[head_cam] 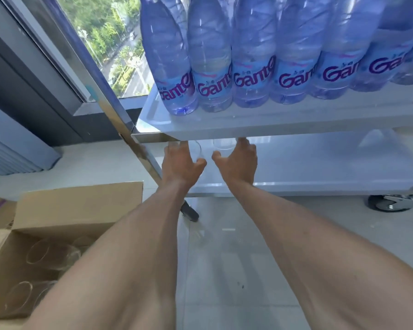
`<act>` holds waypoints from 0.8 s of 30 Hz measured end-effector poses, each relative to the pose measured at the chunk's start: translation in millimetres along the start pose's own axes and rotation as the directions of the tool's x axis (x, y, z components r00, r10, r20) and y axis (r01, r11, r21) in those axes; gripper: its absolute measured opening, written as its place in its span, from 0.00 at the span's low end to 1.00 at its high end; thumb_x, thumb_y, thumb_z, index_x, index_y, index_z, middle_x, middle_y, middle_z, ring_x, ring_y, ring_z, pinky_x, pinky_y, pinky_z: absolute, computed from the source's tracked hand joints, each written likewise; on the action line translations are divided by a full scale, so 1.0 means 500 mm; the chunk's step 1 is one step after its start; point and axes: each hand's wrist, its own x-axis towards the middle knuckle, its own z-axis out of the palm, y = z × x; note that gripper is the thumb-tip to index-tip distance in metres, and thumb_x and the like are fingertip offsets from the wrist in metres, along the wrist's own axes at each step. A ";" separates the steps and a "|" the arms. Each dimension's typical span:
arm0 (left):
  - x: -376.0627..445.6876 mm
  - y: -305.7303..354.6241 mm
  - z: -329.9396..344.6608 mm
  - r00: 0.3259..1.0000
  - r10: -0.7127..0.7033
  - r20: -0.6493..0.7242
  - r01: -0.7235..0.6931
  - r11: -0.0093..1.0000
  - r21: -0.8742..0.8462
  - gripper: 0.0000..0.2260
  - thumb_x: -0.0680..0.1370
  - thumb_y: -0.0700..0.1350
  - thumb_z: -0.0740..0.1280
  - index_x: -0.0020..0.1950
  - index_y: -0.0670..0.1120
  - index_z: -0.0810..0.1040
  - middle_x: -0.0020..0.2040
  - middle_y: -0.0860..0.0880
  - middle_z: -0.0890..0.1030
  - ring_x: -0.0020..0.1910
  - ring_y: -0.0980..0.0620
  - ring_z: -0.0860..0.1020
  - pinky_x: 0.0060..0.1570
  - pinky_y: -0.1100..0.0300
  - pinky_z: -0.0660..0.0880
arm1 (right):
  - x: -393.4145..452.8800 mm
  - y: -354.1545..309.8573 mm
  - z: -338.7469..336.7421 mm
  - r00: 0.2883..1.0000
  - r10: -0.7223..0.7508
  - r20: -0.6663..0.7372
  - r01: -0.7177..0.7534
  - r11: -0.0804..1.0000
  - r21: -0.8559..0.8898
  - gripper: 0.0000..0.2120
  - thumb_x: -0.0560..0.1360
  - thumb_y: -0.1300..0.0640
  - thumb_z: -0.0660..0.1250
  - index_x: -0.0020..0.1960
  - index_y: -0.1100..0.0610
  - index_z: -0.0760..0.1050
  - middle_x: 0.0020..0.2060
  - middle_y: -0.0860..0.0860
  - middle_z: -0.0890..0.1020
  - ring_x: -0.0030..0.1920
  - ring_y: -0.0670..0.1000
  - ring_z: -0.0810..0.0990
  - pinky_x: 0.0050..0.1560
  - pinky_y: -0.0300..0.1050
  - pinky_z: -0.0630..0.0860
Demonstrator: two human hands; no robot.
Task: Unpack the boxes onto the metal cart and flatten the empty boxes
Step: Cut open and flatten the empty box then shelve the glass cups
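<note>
Glasses (221,144), clear and hard to make out, stand on the lower shelf (320,163) of the metal cart (284,120), just under the edge of the upper shelf. Both bare forearms reach forward and downward from the bottom of the view, roughly parallel, wrists nearly straight, backs of the hands upward. Left hand (180,161): thumb spread toward the right, fingers extended forward beneath the upper shelf, their tips hidden; one glass sits just beside the thumb, between thumb and fingers, yet whether the fingers close on it cannot be told. Right hand (239,160): thumb spread toward the left, fingers likewise extended and partly hidden under the shelf edge; a second glass stands just ahead of the thumb, and contact cannot be told. The two thumbs point toward each other, apart. Water bottles (210,67) with blue labels stand in a row on the upper shelf, above the fingertips. Behind the left forearm, an open cardboard box (76,210) on the floor holds further glasses.
</note>
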 end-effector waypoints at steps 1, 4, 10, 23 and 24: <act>0.007 -0.001 0.004 1.000 -0.008 -0.014 0.008 1.000 -0.018 0.32 0.73 0.48 0.72 0.75 0.48 0.66 0.67 0.44 0.75 0.64 0.43 0.73 0.61 0.52 0.73 | 0.000 0.010 0.009 1.000 -0.007 0.000 0.007 1.000 0.003 0.33 0.68 0.47 0.74 0.67 0.56 0.67 0.58 0.51 0.78 0.60 0.55 0.73 0.54 0.47 0.73; 0.023 -0.003 0.019 0.996 -0.013 -0.092 0.008 0.998 -0.057 0.20 0.71 0.47 0.70 0.62 0.45 0.76 0.54 0.44 0.80 0.56 0.43 0.76 0.53 0.56 0.75 | -0.013 0.048 0.033 0.999 0.036 -0.001 -0.036 0.999 -0.006 0.39 0.67 0.46 0.75 0.72 0.54 0.62 0.62 0.51 0.75 0.62 0.55 0.72 0.55 0.50 0.73; 0.026 -0.030 0.060 0.972 -0.203 -0.121 0.158 0.939 -0.305 0.32 0.67 0.50 0.76 0.68 0.49 0.68 0.61 0.49 0.77 0.62 0.48 0.74 0.52 0.60 0.69 | -0.003 0.063 0.077 0.998 0.064 0.002 -0.064 0.996 0.064 0.39 0.65 0.47 0.78 0.69 0.53 0.63 0.57 0.55 0.76 0.59 0.58 0.74 0.57 0.49 0.72; 0.038 -0.095 0.141 0.929 -0.369 0.027 0.335 0.809 -0.483 0.30 0.71 0.51 0.77 0.69 0.48 0.71 0.59 0.48 0.80 0.55 0.50 0.79 0.52 0.61 0.74 | 0.039 0.082 0.166 0.998 0.067 0.016 -0.069 0.985 0.161 0.45 0.66 0.53 0.76 0.76 0.54 0.56 0.66 0.56 0.69 0.64 0.58 0.72 0.60 0.49 0.72; 0.048 -0.094 0.145 0.933 -0.360 0.016 0.323 0.815 -0.481 0.30 0.71 0.51 0.77 0.70 0.47 0.71 0.60 0.47 0.80 0.57 0.49 0.79 0.54 0.60 0.74 | 0.048 0.081 0.171 0.998 0.054 0.016 -0.055 0.987 0.150 0.45 0.65 0.53 0.76 0.76 0.55 0.56 0.66 0.56 0.69 0.63 0.58 0.73 0.60 0.48 0.71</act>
